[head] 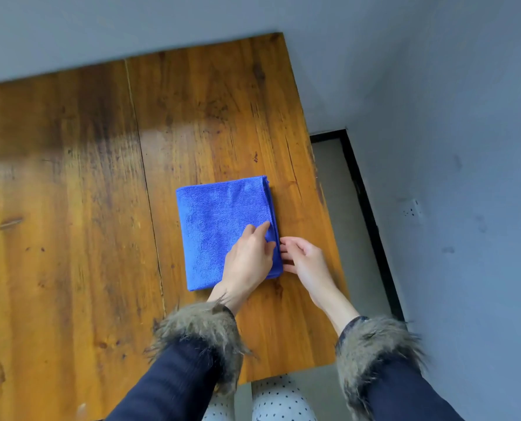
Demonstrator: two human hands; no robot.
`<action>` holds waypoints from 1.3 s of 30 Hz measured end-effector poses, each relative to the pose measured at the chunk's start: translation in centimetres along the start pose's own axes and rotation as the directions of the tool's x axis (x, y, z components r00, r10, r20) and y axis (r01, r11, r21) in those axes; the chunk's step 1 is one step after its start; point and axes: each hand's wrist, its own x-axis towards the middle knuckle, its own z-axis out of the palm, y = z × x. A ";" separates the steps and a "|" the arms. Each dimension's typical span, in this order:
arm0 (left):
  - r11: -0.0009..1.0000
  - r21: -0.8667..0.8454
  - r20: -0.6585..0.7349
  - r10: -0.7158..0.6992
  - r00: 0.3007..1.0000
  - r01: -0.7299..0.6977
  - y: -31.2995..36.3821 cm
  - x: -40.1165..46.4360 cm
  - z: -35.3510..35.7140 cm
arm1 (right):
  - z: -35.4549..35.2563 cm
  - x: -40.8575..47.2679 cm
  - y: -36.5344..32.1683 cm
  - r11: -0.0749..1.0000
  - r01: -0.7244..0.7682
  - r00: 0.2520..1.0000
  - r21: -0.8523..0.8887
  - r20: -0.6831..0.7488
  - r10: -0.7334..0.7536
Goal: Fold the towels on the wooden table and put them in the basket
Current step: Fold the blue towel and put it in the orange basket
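A blue towel [216, 226] lies folded into a rectangle on the wooden table [86, 177], close to the table's right edge. My left hand [248, 259] rests flat on the towel's near right part, fingers straight and pointing away from me. My right hand [303, 258] sits on the table just beside the towel's right edge, its fingertips touching the stacked layers there. Whether those fingers pinch the edge I cannot make out. No basket is in view.
The table's right edge [317, 177] runs diagonally, with grey floor [335, 183] and a dark skirting [365, 202] beyond it. A grey wall with a socket [412, 211] stands on the right. The near table edge is just in front of my knees.
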 end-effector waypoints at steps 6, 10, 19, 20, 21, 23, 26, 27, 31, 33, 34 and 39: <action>0.954 -0.243 -0.243 0.118 0.963 -0.178 -2.1 -1.0 -1.0 | 0.6 0.4 -0.6 0.966 0.015 0.999 -0.257 -0.035 -0.025; 0.978 0.045 -0.417 0.203 0.886 -0.203 -5.5 -1.0 -2.7 | 1.3 0.2 -1.4 0.914 0.039 0.997 -0.405 -0.048 -0.064; 0.892 0.387 -0.112 0.295 0.949 -0.231 -9.8 -1.9 -1.3 | 1.4 0.1 -0.6 0.778 0.029 0.985 -0.628 -0.116 -0.131; 0.893 0.384 -0.126 0.302 0.945 -0.234 -9.6 -1.6 -1.4 | 1.7 0.0 -0.4 0.702 0.119 0.944 -0.702 -0.140 -0.300; 0.890 0.388 -0.152 0.317 0.936 -0.238 -9.3 -1.3 -1.5 | 2.1 -0.1 -0.4 0.601 0.242 0.867 -0.762 -0.108 -0.486; 0.873 0.421 -0.210 0.357 0.910 -0.246 -8.9 -0.4 -1.9 | 3.5 0.5 -0.5 0.348 0.475 0.675 -0.808 0.081 -0.734; 0.842 0.486 -0.254 0.395 0.883 -0.236 -9.3 1.8 -2.5 | 5.4 3.2 -1.1 0.135 0.581 0.576 -0.802 0.288 -0.765; 0.835 0.499 -0.251 0.396 0.883 -0.233 -9.7 2.6 -2.6 | 5.7 4.3 -1.3 0.121 0.558 0.597 -0.821 0.295 -0.746; 0.821 0.526 -0.240 0.394 0.887 -0.222 -11.1 4.3 -2.3 | 5.3 7.2 -0.5 0.092 0.455 0.694 -0.886 0.288 -0.660; 0.821 0.526 -0.259 0.401 0.879 -0.220 -11.3 4.4 -1.8 | 5.1 7.6 0.0 0.113 0.464 0.696 -0.879 0.283 -0.660; 0.822 0.528 -0.266 0.401 0.877 -0.216 -11.3 4.4 -1.7 | 5.1 7.6 0.1 0.113 0.467 0.693 -0.877 0.284 -0.663; 0.864 0.436 -0.224 0.377 0.899 -0.254 -10.9 3.9 -2.7 | 5.2 7.0 -0.6 0.127 0.467 0.715 -0.875 0.290 -0.636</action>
